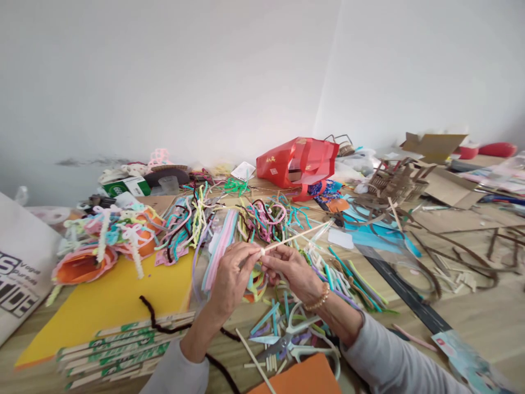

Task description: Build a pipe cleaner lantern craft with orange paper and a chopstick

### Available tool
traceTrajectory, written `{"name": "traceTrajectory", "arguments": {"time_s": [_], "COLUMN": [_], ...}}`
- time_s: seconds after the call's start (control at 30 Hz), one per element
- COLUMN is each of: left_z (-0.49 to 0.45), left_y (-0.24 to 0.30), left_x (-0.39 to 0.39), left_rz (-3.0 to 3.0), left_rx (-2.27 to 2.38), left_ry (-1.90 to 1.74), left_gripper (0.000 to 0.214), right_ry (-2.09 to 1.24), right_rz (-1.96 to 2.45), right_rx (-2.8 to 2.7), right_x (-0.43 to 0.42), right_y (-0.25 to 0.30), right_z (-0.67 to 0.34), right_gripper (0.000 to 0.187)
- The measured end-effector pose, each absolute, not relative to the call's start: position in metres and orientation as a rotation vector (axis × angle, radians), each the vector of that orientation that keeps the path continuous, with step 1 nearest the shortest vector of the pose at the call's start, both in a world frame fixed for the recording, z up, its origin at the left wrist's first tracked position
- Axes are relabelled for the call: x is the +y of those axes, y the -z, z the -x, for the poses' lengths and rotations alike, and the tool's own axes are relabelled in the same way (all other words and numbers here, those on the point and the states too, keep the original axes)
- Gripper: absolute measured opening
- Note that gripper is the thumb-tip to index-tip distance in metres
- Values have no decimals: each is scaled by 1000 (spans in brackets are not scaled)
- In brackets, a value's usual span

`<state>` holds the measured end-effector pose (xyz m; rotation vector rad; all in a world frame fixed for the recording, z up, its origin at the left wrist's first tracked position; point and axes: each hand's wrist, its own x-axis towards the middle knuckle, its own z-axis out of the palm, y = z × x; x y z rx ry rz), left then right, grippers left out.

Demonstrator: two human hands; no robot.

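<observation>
Left hand (pixel 232 279) and right hand (pixel 293 272) pinch a thin wooden stick (pixel 297 236) above the craft pile

Both hands are closed in a tight fingertip grip at the stick's near end, where their fingertips almost meet around a small white tuft (pixel 262 251). From there, the stick's long axis runs up and to the right, away from the person, so its length lies over the right hand and clear of the left. Below and beyond it sprawls a heap of pipe cleaners (pixel 262 224) in many colours. Scissors (pixel 283 345) lie open among cut pieces between the forearms, with orange paper (pixel 299 377) just nearer the person. A bead bracelet (pixel 319 298) circles the right wrist. On the left side, a dark brown pipe cleaner (pixel 176 328) trails beside a bundle of flat sticks (pixel 123 345) on yellow card (pixel 110 306), with orange paper flowers (pixel 84 265) beyond. Farther back stand a red bag (pixel 297 161) and a cardboard basket (pixel 394 180) on the wooden table (pixel 471 323)
</observation>
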<state>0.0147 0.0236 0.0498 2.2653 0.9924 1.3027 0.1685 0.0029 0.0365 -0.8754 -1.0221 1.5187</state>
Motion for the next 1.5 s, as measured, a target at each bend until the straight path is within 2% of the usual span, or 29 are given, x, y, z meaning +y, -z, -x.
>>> {"name": "traceTrajectory", "arguments": {"time_s": [0.3,0.53,0.7,1.0,1.23,1.5], "left_z": [-13,-13,-12,-10,-8,-6], "left_y": [-47,-48,-51,-48,-55,-52], "left_x": [24,20,18,23,25,28], "left_rz": [-2617,-2637,-2572,-2514,-2600,-2710], "left_rx": [942,935,901,829,715,592], "left_ry": [-1300,-1163,-1100,-1065,-1081,-970], "left_gripper": [18,14,12,13,15,20], "right_ry": [-1299,-1124,-796,-373,-387,-537], "right_rz": [890,956,1096,1150,943,1023], "right_rx": [-1293,-1443,-1639,-1966,-2173,-2302], "right_x": [3,3,-1,-5,2,7], "right_y": [-37,-36,-44,-51,-64,-71], "right_z": [-173,-178,-181,-188,-206,-222], "right_gripper": [33,22,13,10,17,21]}}
